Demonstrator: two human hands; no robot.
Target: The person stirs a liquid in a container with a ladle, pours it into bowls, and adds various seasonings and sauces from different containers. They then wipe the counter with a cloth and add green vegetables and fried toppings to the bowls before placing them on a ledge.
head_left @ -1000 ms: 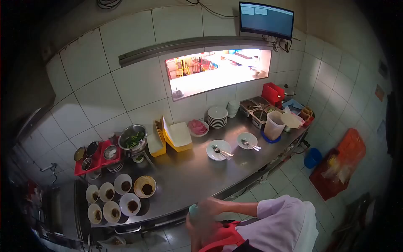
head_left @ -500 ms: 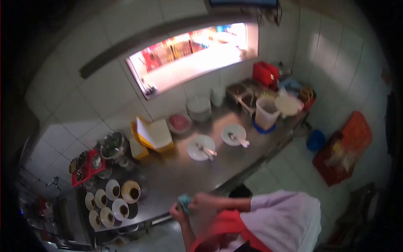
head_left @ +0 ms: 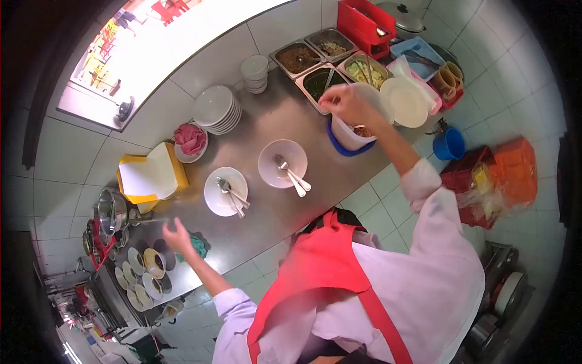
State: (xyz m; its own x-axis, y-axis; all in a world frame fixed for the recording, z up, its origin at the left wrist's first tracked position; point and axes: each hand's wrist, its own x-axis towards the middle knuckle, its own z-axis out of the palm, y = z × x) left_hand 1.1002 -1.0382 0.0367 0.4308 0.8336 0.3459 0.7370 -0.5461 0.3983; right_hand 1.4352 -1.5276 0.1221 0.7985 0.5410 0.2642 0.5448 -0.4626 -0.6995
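Observation:
My left hand (head_left: 177,238) is held out over the left part of the counter, its fingers apart and nothing in them. A crumpled green cloth (head_left: 199,246) lies on the counter just beside it. My right hand (head_left: 347,103) is above the tall clear plastic tub (head_left: 357,138), close to the tray of dark green food (head_left: 315,86). Its fingers are loosely bent, and I see nothing held in them. Between my hands stand a white plate (head_left: 218,203) and a shallow white bowl (head_left: 273,173), each with a spoon and fork in it.
Several small bowls with dark sauce (head_left: 153,262) stand at the left end. Along the wall are a yellow box (head_left: 177,167), a pink cloth (head_left: 190,139), stacked plates (head_left: 213,109) and stacked bowls (head_left: 254,68). A blue bucket (head_left: 448,144) and red-orange crates (head_left: 515,170) are at the right.
My hands held the green cloth together; now it lies on the counter. My left hand has moved left, my right hand far right above the tub. The view has shifted nearer the counter.

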